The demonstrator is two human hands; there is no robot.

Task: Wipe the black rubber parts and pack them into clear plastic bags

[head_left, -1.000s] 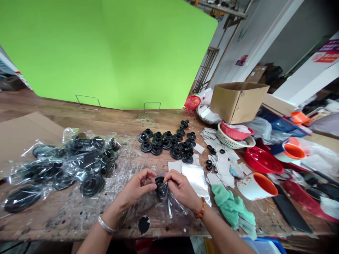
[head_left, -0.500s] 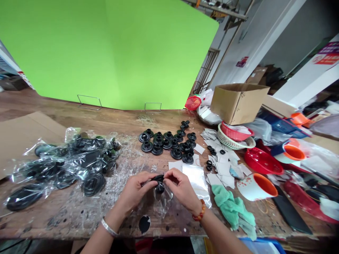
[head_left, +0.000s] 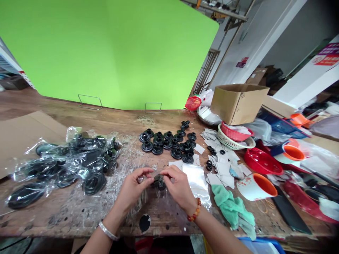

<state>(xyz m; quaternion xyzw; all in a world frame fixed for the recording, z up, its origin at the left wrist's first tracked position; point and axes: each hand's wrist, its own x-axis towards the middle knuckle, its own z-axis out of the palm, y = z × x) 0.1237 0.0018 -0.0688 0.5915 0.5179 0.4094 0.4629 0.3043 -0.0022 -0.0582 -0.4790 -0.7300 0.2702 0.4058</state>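
Note:
A small black ribbed rubber part [head_left: 160,184] is between my hands, low over the front middle of the table, partly hidden by fingers. Clear plastic film around it is hard to make out. My right hand [head_left: 180,185] pinches the part from the right, fingers curled over its top. From the left, my left hand [head_left: 134,188] has thumb and bent forefinger at its edge. Beyond my hands stand several black stepped rubber parts [head_left: 167,144] in a cluster. Clear bags with black parts [head_left: 87,160] are heaped to the left. A flat clear bag [head_left: 194,180] lies beside my right hand.
White paper cards [head_left: 224,173] and small black rings [head_left: 209,165] lie on the right. Near them are a green cloth [head_left: 233,204], a white-and-orange cup [head_left: 255,187], a red bowl [head_left: 262,160] and a cardboard box [head_left: 238,102]. A green panel [head_left: 111,53] stands behind.
The black part has turned and sunk lower between my fingers. My left hand's fingers have loosened and drawn slightly left. My right hand has shifted a little left over the part.

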